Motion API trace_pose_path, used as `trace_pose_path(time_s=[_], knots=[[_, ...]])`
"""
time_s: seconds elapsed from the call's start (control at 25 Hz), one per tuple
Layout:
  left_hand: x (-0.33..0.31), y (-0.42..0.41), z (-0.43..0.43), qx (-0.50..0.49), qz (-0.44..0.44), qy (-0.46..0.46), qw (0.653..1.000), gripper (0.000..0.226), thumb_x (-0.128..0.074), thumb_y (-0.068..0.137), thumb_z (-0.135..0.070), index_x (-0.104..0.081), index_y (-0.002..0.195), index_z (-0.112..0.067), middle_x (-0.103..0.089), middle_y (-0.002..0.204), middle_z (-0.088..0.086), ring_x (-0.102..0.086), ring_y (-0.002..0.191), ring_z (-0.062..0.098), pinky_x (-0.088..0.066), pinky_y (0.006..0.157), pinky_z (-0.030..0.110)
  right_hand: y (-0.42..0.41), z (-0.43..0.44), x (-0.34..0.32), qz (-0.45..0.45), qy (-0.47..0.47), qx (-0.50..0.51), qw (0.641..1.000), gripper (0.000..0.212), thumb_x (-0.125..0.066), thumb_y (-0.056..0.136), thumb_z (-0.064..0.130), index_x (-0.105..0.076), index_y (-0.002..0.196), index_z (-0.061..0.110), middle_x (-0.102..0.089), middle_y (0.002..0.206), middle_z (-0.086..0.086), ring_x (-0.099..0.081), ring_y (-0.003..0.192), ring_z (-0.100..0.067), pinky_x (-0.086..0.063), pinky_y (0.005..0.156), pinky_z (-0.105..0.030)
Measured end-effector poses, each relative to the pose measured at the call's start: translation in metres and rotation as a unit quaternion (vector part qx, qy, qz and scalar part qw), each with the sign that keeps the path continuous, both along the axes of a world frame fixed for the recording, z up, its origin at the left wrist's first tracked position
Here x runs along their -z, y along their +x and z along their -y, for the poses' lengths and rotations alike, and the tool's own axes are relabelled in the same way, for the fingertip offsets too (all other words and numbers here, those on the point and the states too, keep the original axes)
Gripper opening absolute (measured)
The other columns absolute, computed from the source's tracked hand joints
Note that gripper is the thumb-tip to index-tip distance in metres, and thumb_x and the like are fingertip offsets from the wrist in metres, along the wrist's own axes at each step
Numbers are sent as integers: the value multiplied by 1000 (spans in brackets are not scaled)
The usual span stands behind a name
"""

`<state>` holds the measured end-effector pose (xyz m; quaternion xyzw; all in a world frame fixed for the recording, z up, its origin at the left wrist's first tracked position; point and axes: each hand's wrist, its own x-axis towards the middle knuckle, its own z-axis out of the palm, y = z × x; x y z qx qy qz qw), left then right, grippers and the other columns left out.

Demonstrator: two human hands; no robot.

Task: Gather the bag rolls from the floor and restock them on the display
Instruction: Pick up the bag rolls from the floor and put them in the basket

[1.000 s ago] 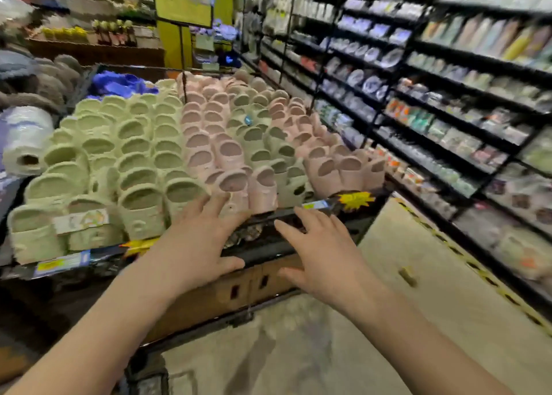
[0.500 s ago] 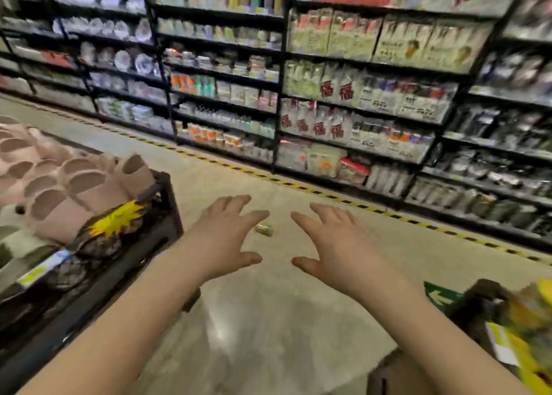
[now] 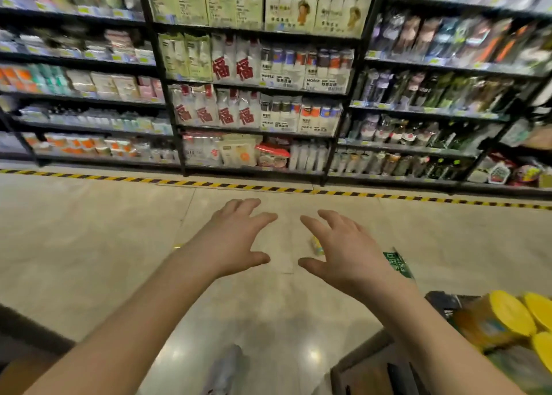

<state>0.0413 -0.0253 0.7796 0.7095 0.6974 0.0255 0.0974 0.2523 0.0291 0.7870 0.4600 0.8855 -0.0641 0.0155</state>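
left hand: your left hand (image 3: 236, 239) was spread flat, palm down, holding nothing.
right hand: your right hand (image 3: 343, 251) was likewise loose and empty, fingers fanned above the floor (image 3: 89, 245).
bag roll: one small yellowish bag roll (image 3: 317, 245) lay on the floor just beside your right forefinger, partly hidden behind it.
step: you were likely reaching for that roll. better to crouch, bring the right hand down over it and pinch across its round body, since a cylinder could skitter off on such a surface.
floor finish: pale, glossy tile that mirrored the ceiling lights; probably slick.
roll shape: short, stubby cylinder; its wrapping was too small to tell.
surroundings: striped hazard tape (image 3: 268, 188) ran before black shelves (image 3: 167, 95) of soft packets; yellow-lidded jars (image 3: 504, 317) sat lower right.
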Motion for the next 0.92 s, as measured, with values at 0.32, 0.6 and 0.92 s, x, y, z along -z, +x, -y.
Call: trace_pose_path(time_s=[0.32, 0.6, 0.92], knots=[[26, -61, -215, 107, 41, -30, 993, 80, -67, 89, -53, -24, 155, -43, -12, 167, -4, -11, 152, 22, -24, 120, 41, -44, -169, 23, -28, -21, 134, 990, 68, -61, 91, 57, -36, 152, 37, -44, 148, 7, -54, 123, -19, -47, 97, -35], [76, -53, -379, 149, 48, -94, 983, 78, -65, 90, -53, -24, 156, -43, -13, 166, -5, -15, 151, 22, -27, 119, 40, -22, -321, 83, -29, -84, 204, 975, 67, -65, 90, 55, -41, 149, 34, -49, 142, 5, -59, 114, -19, -50, 91, -35], [240, -17, -597, 114, 79, -154, 978, 74, -62, 92, -54, -23, 155, -45, -12, 165, -8, -13, 149, 18, -26, 118, 35, 24, -564, 267, -6, -151, 186, 971, 66, -62, 90, 54, -42, 148, 31, -49, 142, 2, -55, 121, -23, -46, 95, -35]])
